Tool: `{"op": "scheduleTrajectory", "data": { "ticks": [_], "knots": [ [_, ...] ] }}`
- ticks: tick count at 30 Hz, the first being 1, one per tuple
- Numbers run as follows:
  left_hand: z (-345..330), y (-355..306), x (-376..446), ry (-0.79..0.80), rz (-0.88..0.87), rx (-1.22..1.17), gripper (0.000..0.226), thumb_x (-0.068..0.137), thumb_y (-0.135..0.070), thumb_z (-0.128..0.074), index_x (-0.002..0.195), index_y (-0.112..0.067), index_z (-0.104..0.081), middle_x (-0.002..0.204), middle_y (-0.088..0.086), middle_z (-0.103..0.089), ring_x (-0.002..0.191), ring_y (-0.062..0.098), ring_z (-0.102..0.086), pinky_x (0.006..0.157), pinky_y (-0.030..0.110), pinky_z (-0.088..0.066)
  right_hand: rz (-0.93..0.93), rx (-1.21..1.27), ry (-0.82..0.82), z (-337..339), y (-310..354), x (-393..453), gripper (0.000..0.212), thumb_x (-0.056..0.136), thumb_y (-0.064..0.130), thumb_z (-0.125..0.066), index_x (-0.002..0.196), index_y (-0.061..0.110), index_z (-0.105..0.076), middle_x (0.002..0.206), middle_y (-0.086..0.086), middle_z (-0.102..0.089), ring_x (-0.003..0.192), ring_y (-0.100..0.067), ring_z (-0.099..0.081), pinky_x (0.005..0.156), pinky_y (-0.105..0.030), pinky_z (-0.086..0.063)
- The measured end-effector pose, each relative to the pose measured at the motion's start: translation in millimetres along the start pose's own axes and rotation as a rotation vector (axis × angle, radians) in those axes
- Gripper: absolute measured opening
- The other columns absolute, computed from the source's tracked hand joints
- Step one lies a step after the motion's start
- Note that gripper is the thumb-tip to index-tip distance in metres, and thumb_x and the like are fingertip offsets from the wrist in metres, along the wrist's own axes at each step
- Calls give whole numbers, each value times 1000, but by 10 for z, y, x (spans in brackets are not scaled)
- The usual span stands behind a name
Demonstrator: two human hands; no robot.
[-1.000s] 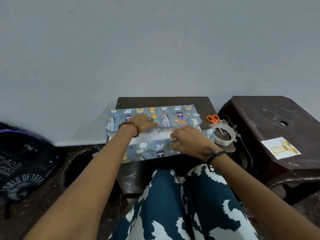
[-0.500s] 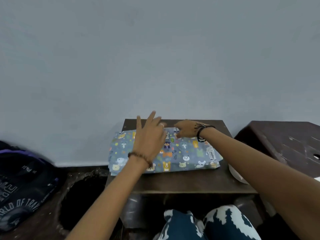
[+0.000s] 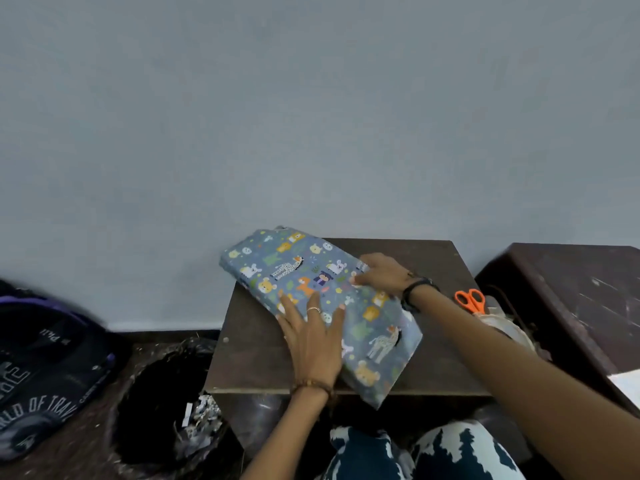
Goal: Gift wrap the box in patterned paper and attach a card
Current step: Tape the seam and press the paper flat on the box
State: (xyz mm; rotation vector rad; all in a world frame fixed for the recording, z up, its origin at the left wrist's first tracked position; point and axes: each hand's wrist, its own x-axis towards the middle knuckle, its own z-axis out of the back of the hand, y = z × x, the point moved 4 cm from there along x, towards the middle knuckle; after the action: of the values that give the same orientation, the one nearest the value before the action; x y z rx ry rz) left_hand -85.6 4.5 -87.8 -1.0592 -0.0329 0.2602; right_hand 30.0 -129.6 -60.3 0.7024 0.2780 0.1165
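The box wrapped in blue animal-patterned paper [image 3: 298, 268] lies flat and askew on a small dark wooden table [image 3: 429, 258], one corner over the far left edge, another over the near edge. My left hand [image 3: 313, 341] lies flat on its near half, fingers spread. My right hand [image 3: 382, 273] presses on its right long edge, fingers curled onto the paper. A white card corner [image 3: 627, 384] shows at the right frame edge.
Orange-handled scissors [image 3: 471, 300] and a clear tape roll [image 3: 504, 325] sit at the table's right edge. A dark plastic stool [image 3: 568, 289] stands to the right. A black bin with paper scraps [image 3: 166, 403] and a dark backpack [image 3: 45, 368] are on the floor, left.
The wrapped box has been turned from lying straight across the table to a diagonal. My left hand moved to its near half, my right hand to its right edge.
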Motion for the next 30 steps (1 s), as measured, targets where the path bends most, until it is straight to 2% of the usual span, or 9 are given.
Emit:
{"op": "scheduleTrajectory", "data": {
  "ticks": [3,6,9,11,15,18,21,24,30],
  "knots": [
    [89,-40,174,50,88,169,62,90,-49,-47,145,-31,-24,156,3,9,143,31,7,113,50,-3,-141,251,-128,-226,-171,-268,15,76,21,-70,71,18,-56,87,-4,-63,83,-23,-60,66,-27,-44],
    [156,-92,287,109,82,465,65,88,-59,-42,145,-35,-21,157,-3,5,142,33,8,109,62,-4,-271,686,-256,-643,-330,-601,26,59,29,-75,68,10,-59,83,-12,-69,80,-28,-65,76,-44,-54],
    [102,-136,339,189,3,729,77,83,-67,-41,146,-32,-14,157,2,9,141,36,14,103,69,0,-314,1054,-358,-1050,-272,-904,16,77,13,-70,76,12,-54,86,-21,-65,75,-24,-59,75,-46,-51],
    [27,-149,373,233,-26,858,86,81,-66,-46,148,-29,-5,156,6,14,140,38,17,101,72,2,-319,1193,-325,-1227,-149,-1024,13,85,7,-64,87,10,-52,89,-15,-66,80,-25,-63,77,-44,-53],
    [-37,-163,390,182,-116,987,79,87,-51,-50,147,-25,-5,156,11,8,142,38,8,102,72,-8,-311,1283,-116,-1286,-25,-1085,26,91,2,-55,113,11,-45,95,-11,-66,81,-20,-67,65,-29,-58],
    [-14,-134,390,124,-237,1064,72,90,-49,-46,146,-23,-10,155,14,-2,141,39,-2,101,72,-16,-297,1268,-71,-1227,-65,-1124,38,92,0,-53,124,12,-36,96,-13,-66,74,-20,-69,58,-26,-56],
    [77,-156,455,143,-302,1039,69,84,-50,-52,141,-26,-21,148,9,-21,137,33,-20,102,61,-28,-286,1222,-155,-1125,-137,-1170,38,90,6,-57,122,14,-38,100,-16,-65,81,-23,-68,61,-27,-57],
    [237,-234,577,197,-284,840,64,79,-45,-59,135,-27,-34,136,3,-40,126,26,-38,99,47,-38,-282,1236,-214,-1024,-169,-1177,39,90,10,-59,124,12,-41,106,-17,-63,88,-23,-67,67,-27,-57],
    [338,-384,570,336,-233,739,73,74,-52,-64,137,-26,-36,135,5,-48,122,25,-47,97,31,-37,-342,1393,1,-1054,115,-1007,45,94,32,-51,133,12,-41,117,-12,-58,97,-23,-60,75,-31,-53]
  ]
}}
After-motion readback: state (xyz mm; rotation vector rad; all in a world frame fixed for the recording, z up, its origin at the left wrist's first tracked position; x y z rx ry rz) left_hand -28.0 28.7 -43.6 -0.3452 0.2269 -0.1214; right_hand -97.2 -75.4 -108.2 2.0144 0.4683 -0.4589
